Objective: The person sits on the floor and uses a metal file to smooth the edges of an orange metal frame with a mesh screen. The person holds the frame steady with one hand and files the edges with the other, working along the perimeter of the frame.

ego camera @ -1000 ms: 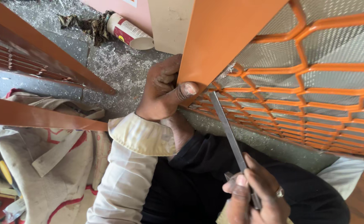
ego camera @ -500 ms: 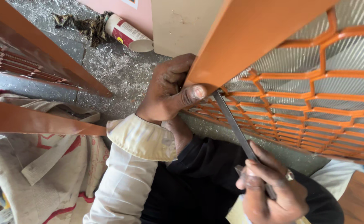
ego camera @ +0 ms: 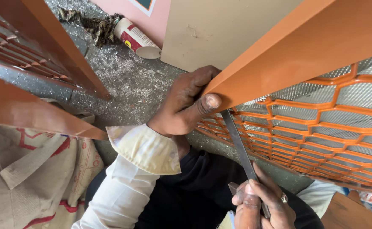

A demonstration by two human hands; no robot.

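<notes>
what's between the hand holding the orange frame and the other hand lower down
In the head view, a long flat grey metal file spans that stretch, from the left hand gripping the orange metal frame to the right hand holding its lower end.

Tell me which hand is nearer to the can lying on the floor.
Left. The left hand grips the orange frame's edge, a short stretch of floor below the can. The right hand holds the metal file at the bottom, much farther away.

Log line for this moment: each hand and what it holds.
left hand: grips orange frame edge | right hand: holds metal file, tip under frame by left thumb | mesh panel: behind file
</notes>
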